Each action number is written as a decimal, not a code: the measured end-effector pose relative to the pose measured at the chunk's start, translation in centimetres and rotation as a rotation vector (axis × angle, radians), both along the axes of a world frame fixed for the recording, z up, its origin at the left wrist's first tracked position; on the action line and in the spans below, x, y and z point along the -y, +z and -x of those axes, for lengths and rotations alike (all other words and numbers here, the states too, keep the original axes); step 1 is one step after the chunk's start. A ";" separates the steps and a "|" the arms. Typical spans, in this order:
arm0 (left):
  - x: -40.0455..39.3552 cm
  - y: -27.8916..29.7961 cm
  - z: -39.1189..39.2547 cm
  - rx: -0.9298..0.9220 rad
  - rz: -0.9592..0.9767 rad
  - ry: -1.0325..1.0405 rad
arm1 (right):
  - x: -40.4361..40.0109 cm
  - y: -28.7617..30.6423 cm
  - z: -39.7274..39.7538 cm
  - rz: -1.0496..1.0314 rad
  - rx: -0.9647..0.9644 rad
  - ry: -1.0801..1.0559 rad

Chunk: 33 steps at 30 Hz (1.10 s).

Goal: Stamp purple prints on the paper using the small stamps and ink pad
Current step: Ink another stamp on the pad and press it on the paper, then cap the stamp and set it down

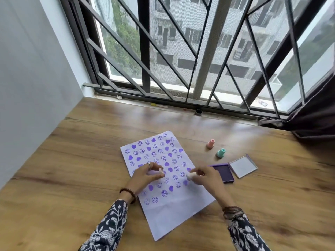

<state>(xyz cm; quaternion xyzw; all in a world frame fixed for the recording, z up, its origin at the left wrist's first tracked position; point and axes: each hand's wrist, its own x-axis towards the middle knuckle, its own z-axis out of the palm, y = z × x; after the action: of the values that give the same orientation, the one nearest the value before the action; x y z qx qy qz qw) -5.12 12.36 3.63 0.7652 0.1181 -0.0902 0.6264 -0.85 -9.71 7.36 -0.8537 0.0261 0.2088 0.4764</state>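
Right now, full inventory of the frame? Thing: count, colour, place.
paper: 1, white with purple smiley and heart prints, table centre
ink pad: 1, purple, open, right of paper
lid: 1, purple-edged, right of ink pad
pink stamp: 1, pink, beyond ink pad
teal stamp: 1, teal, beside pink stamp
table: 1, wood
window grille: 1, dark
curtain: 1, dark, far right
left hand: holds pale stamp
right hand: holds white stamp

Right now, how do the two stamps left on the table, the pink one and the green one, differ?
The pink stamp is peach-pink; the green stamp is mint green. The pink stamp stands farther from the person, nearer the window; the green stamp stands nearer the open ink pad. Both share the same small bottle-like shape, stand upright on the wooden table, untouched, right of the paper.
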 end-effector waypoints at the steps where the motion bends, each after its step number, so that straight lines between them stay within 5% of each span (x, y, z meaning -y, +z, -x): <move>1: -0.1 0.2 0.0 0.011 -0.030 0.017 | 0.4 0.0 0.7 -0.116 -0.017 -0.091; 4: 0.7 0.9 0.1 0.043 -0.029 -0.007 | 0.8 0.2 2.6 -0.419 -0.094 -0.228; 7: 2.6 1.7 0.2 0.079 -0.058 -0.087 | 0.7 0.5 4.0 -0.493 -0.053 -0.259; 18: 7.0 4.2 -0.9 0.152 -0.041 -0.209 | 2.4 2.2 4.8 -0.298 0.207 -0.249; 33: 8.9 2.8 -3.5 0.218 -0.094 -0.216 | 3.9 1.6 1.0 -0.373 0.073 -0.326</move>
<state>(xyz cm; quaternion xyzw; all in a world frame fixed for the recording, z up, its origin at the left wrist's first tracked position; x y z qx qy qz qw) -1.63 3.47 6.43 0.8070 -0.0294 -0.0676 0.5859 -1.88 -13.58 8.94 -0.7424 0.1073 0.0992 0.6538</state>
